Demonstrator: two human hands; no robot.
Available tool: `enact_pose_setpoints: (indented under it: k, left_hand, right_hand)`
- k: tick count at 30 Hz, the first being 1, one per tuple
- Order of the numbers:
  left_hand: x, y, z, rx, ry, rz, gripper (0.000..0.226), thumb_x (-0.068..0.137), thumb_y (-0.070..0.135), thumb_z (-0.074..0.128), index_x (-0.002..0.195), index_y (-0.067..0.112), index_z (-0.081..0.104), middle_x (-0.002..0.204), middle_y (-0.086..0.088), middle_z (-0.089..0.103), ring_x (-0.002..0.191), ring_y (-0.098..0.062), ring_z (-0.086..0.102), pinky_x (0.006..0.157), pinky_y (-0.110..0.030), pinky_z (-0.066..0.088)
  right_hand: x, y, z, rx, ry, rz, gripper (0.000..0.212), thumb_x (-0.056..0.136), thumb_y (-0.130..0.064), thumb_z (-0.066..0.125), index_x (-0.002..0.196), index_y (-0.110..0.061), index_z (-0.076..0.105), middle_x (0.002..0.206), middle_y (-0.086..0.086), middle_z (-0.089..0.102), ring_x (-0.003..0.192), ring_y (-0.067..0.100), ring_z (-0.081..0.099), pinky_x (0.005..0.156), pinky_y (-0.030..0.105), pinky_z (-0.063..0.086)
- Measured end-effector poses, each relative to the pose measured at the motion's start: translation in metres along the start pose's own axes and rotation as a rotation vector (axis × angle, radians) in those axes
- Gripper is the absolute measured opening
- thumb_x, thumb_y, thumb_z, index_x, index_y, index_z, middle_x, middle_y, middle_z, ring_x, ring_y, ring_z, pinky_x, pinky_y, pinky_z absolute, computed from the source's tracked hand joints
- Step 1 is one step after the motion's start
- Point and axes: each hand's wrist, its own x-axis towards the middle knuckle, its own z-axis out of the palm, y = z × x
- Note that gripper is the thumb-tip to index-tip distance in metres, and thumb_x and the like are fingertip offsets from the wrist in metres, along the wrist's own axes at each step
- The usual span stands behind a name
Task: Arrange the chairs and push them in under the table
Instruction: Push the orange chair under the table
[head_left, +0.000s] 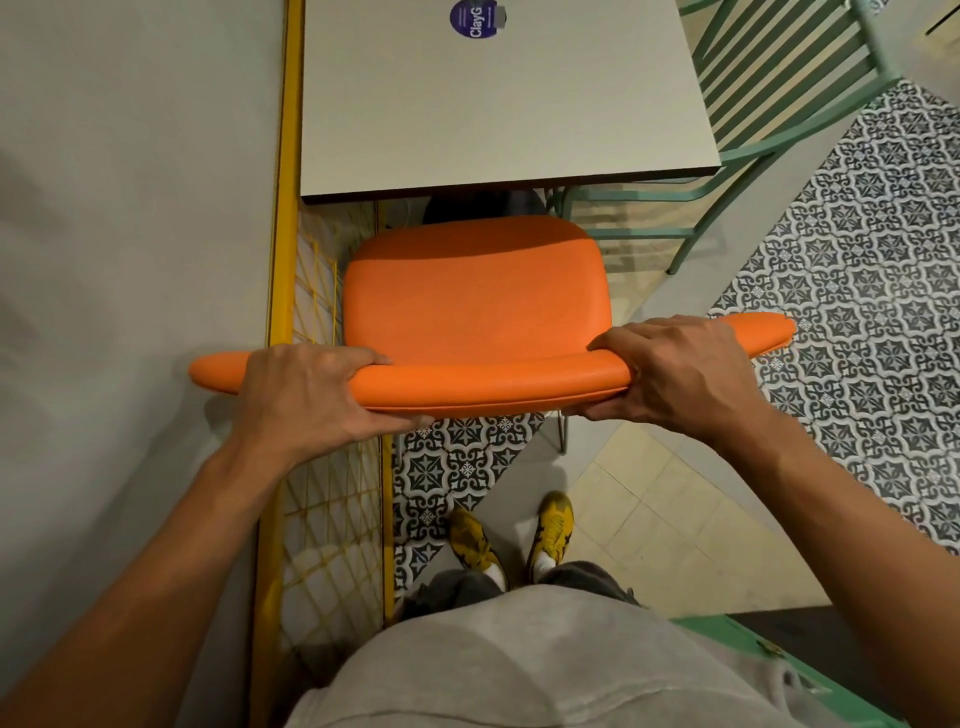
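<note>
Padded orange vinyl chair (475, 306): backrest clasped by left hand (306, 395) and right hand (675, 374); seat short of grey laminate table (498, 104) at 12 o'clock, push-in pending.

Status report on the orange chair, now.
Left hand and right hand both clamped on orange chair backrest. Seat front at table edge, not yet under. Green chair alongside right, apart.

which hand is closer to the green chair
Right. The right hand grips the orange chair's backrest on the side toward the green chair; the left hand grips the far end, by the wall.
</note>
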Motion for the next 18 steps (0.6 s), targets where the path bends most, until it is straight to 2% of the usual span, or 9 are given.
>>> enact_pose_setpoints:
  k: [3,8,10,13,15,18]
  left_hand:
    - [0.006,0.0,-0.002,0.017,0.003,0.007,0.102,0.056,0.114,0.035,0.111,0.041,0.08,0.074,0.006,0.076,0.067,-0.022,0.07,0.062,-0.031,0.05]
    - [0.0,0.0,-0.001,0.059,-0.018,0.002,0.1,0.055,0.115,0.036,0.11,0.043,0.078,0.075,0.009,0.075,0.068,-0.021,0.071,0.06,-0.03,0.044]
    - [-0.004,-0.002,-0.001,0.032,-0.053,0.002,0.102,0.053,0.115,0.037,0.116,0.046,0.075,0.086,0.012,0.077,0.078,-0.019,0.072,0.064,-0.032,0.047]
    - [-0.005,0.003,-0.006,-0.051,-0.115,0.01,0.111,0.05,0.115,0.042,0.135,0.047,0.066,0.118,0.013,0.077,0.104,-0.02,0.072,0.079,-0.042,0.055]
    - [0.001,0.022,-0.016,-0.08,-0.154,0.07,0.12,0.049,0.115,0.043,0.145,0.045,0.058,0.131,0.011,0.072,0.116,-0.021,0.068,0.088,-0.045,0.054]
    - [0.02,0.064,-0.03,-0.101,-0.159,0.186,0.121,0.051,0.115,0.042,0.15,0.046,0.053,0.143,0.012,0.066,0.127,-0.019,0.063,0.096,-0.046,0.053]
  right_hand:
    - [0.003,0.004,-0.002,0.005,-0.006,0.023,0.084,0.078,-0.094,0.042,0.111,-0.025,0.078,0.093,-0.001,0.08,0.076,0.027,0.075,0.066,0.039,0.057]
    - [0.001,-0.006,0.0,-0.008,-0.051,0.06,0.082,0.078,-0.094,0.045,0.115,-0.027,0.075,0.1,-0.001,0.08,0.085,0.026,0.075,0.074,0.042,0.058]
    - [-0.002,-0.011,0.001,-0.011,-0.066,0.058,0.087,0.078,-0.096,0.048,0.124,-0.025,0.073,0.112,0.001,0.08,0.101,0.027,0.075,0.085,0.044,0.057]
    - [-0.01,-0.017,-0.002,-0.011,-0.046,0.104,0.098,0.076,-0.099,0.053,0.139,-0.025,0.065,0.133,0.002,0.075,0.127,0.028,0.065,0.103,0.048,0.048]
    - [-0.022,-0.012,-0.008,0.006,-0.032,0.186,0.104,0.074,-0.1,0.051,0.147,-0.026,0.059,0.142,0.002,0.07,0.136,0.029,0.058,0.109,0.051,0.042]
    - [-0.044,0.013,-0.016,0.032,-0.047,0.305,0.109,0.074,-0.097,0.056,0.155,-0.025,0.05,0.155,0.003,0.06,0.146,0.031,0.048,0.116,0.055,0.038]
